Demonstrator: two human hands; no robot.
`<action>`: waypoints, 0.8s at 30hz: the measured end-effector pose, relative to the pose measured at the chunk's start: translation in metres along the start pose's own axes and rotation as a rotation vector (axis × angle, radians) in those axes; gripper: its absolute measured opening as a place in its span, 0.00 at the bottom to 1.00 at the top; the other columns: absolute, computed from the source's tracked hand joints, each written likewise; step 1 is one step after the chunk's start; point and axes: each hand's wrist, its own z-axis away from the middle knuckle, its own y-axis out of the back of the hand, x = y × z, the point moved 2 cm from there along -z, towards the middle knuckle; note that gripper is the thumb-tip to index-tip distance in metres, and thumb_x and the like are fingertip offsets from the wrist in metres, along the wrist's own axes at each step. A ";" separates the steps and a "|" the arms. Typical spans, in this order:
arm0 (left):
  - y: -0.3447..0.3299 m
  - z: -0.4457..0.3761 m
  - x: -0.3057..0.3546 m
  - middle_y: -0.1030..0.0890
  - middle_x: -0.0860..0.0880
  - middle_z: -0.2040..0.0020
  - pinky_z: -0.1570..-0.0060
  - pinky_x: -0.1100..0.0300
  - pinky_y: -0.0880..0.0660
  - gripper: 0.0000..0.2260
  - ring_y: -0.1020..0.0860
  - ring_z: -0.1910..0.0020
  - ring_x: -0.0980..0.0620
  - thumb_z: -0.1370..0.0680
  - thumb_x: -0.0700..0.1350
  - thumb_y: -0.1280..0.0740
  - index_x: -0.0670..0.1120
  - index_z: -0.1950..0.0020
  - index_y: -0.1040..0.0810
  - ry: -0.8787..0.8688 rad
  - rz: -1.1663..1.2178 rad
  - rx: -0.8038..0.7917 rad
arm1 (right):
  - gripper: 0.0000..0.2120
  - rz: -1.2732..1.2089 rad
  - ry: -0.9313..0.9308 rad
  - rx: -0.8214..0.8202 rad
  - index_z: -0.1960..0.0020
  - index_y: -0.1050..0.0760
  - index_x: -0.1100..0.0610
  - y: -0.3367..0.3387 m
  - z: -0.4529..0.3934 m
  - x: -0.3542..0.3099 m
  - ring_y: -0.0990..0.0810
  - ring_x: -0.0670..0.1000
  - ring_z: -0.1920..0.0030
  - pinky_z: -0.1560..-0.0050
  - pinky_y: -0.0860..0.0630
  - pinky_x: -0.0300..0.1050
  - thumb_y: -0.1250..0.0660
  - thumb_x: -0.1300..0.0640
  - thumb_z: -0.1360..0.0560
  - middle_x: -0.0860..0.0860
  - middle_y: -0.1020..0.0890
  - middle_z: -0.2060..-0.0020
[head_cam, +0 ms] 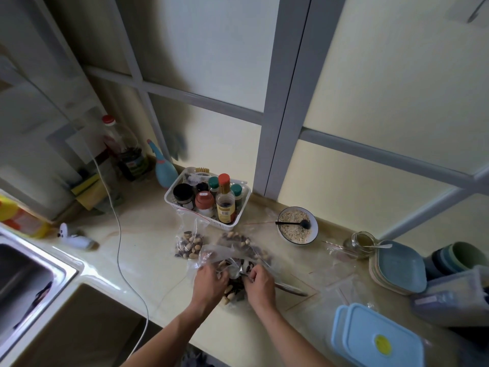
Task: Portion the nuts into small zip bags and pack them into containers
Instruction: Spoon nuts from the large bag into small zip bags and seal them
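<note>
A large clear bag of mixed nuts [238, 246] lies on the counter, its mouth toward me. My left hand [209, 282] grips the bag's plastic edge on the left. My right hand [259, 284] holds a metal spoon [288, 288] whose bowl is at the bag's mouth, with its handle pointing right. Nuts [230, 294] in clear plastic lie under and between my hands. A small zip bag filled with nuts [189, 246] lies to the left. Blue-lidded containers [375, 337] sit at the lower right.
A white basket of spice jars and bottles [209, 200] stands behind the bags. A bowl of oats with a black spoon [297, 225], a glass jar [362, 243], stacked plates [397, 266] and empty zip bags [336, 287] are at the right. A sink [23, 274] and a white cable [119, 234] are at the left.
</note>
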 end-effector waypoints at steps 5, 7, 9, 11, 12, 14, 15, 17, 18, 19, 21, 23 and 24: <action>0.002 0.001 0.003 0.15 0.53 0.55 0.58 0.53 0.19 0.14 0.17 0.57 0.53 0.26 0.52 0.40 0.50 0.49 0.17 0.021 0.023 -0.008 | 0.17 -0.181 -0.323 -0.153 0.66 0.31 0.52 0.000 -0.007 -0.006 0.30 0.47 0.68 0.68 0.34 0.39 0.25 0.53 0.26 0.46 0.26 0.70; 0.003 0.002 0.005 0.15 0.53 0.55 0.57 0.53 0.19 0.14 0.17 0.57 0.52 0.26 0.51 0.39 0.50 0.48 0.17 0.016 0.019 -0.005 | 0.14 -0.321 -0.425 -0.144 0.66 0.29 0.54 0.002 -0.007 -0.007 0.30 0.48 0.68 0.68 0.33 0.41 0.32 0.55 0.23 0.48 0.25 0.69; 0.003 0.003 0.006 0.15 0.52 0.54 0.57 0.53 0.19 0.12 0.17 0.57 0.52 0.25 0.49 0.39 0.49 0.47 0.17 0.023 0.017 -0.009 | 0.12 -0.397 -0.465 -0.136 0.66 0.28 0.54 0.003 -0.008 -0.008 0.29 0.49 0.68 0.70 0.33 0.39 0.35 0.59 0.23 0.50 0.24 0.69; 0.004 0.003 0.006 0.14 0.51 0.55 0.57 0.52 0.19 0.14 0.17 0.58 0.51 0.25 0.51 0.39 0.48 0.49 0.17 0.029 0.009 -0.010 | 0.10 -0.355 -0.445 -0.126 0.64 0.26 0.54 0.003 -0.010 -0.006 0.24 0.50 0.65 0.67 0.31 0.38 0.33 0.62 0.25 0.50 0.20 0.66; 0.004 0.003 0.005 0.14 0.51 0.56 0.58 0.52 0.20 0.15 0.17 0.59 0.51 0.26 0.52 0.40 0.48 0.51 0.17 0.027 0.002 -0.007 | 0.09 -0.294 -0.408 -0.091 0.63 0.25 0.53 0.005 -0.011 -0.006 0.22 0.50 0.62 0.64 0.29 0.38 0.32 0.63 0.25 0.49 0.19 0.64; 0.004 0.002 0.005 0.15 0.50 0.60 0.61 0.52 0.21 0.15 0.19 0.62 0.50 0.26 0.52 0.41 0.47 0.53 0.17 0.020 -0.015 0.002 | 0.11 -0.176 -0.309 0.030 0.61 0.24 0.51 0.010 -0.010 -0.009 0.21 0.50 0.60 0.62 0.30 0.38 0.31 0.66 0.26 0.47 0.19 0.64; 0.004 0.002 0.006 0.16 0.50 0.62 0.62 0.52 0.21 0.15 0.19 0.64 0.50 0.27 0.51 0.40 0.47 0.54 0.17 0.018 -0.022 0.005 | 0.12 -0.154 -0.272 0.088 0.61 0.24 0.51 0.013 -0.008 -0.011 0.20 0.50 0.60 0.62 0.30 0.38 0.30 0.66 0.25 0.45 0.20 0.64; 0.004 0.002 0.006 0.16 0.51 0.63 0.62 0.52 0.21 0.14 0.20 0.65 0.51 0.26 0.52 0.40 0.48 0.53 0.17 0.020 -0.025 0.001 | 0.11 -0.180 -0.250 0.122 0.58 0.23 0.51 0.016 -0.008 -0.011 0.18 0.50 0.58 0.58 0.27 0.39 0.30 0.66 0.24 0.44 0.19 0.64; 0.005 0.002 0.006 0.16 0.51 0.62 0.61 0.52 0.21 0.14 0.20 0.65 0.51 0.26 0.52 0.40 0.48 0.53 0.17 0.019 -0.020 -0.010 | 0.10 -0.212 -0.252 0.087 0.56 0.21 0.50 0.015 -0.008 -0.011 0.17 0.50 0.55 0.54 0.25 0.39 0.30 0.65 0.23 0.44 0.18 0.61; 0.005 0.003 0.006 0.16 0.52 0.62 0.61 0.52 0.21 0.14 0.19 0.64 0.52 0.26 0.53 0.39 0.48 0.53 0.17 0.013 -0.013 -0.020 | 0.12 -0.241 -0.250 0.022 0.52 0.19 0.48 0.013 -0.009 -0.011 0.17 0.48 0.51 0.49 0.23 0.40 0.31 0.65 0.23 0.44 0.16 0.56; 0.009 0.006 0.010 0.15 0.53 0.59 0.58 0.52 0.21 0.13 0.18 0.61 0.52 0.26 0.53 0.37 0.49 0.52 0.17 -0.016 -0.008 -0.044 | 0.17 -0.238 -0.225 -0.084 0.44 0.17 0.46 0.010 -0.009 -0.011 0.19 0.44 0.44 0.38 0.23 0.41 0.34 0.66 0.23 0.43 0.16 0.47; 0.015 0.012 0.019 0.16 0.58 0.56 0.55 0.56 0.20 0.08 0.18 0.57 0.57 0.25 0.52 0.33 0.51 0.50 0.17 -0.065 0.006 -0.081 | 0.20 -0.228 -0.189 -0.115 0.42 0.17 0.47 0.014 -0.007 -0.011 0.20 0.44 0.42 0.35 0.25 0.41 0.37 0.68 0.23 0.42 0.17 0.45; 0.019 0.016 0.025 0.18 0.62 0.56 0.55 0.62 0.21 0.05 0.20 0.56 0.63 0.24 0.51 0.30 0.55 0.49 0.18 -0.107 0.015 -0.100 | 0.20 -0.227 -0.173 -0.120 0.43 0.17 0.49 0.017 -0.005 -0.012 0.20 0.44 0.43 0.37 0.25 0.40 0.38 0.69 0.23 0.43 0.16 0.46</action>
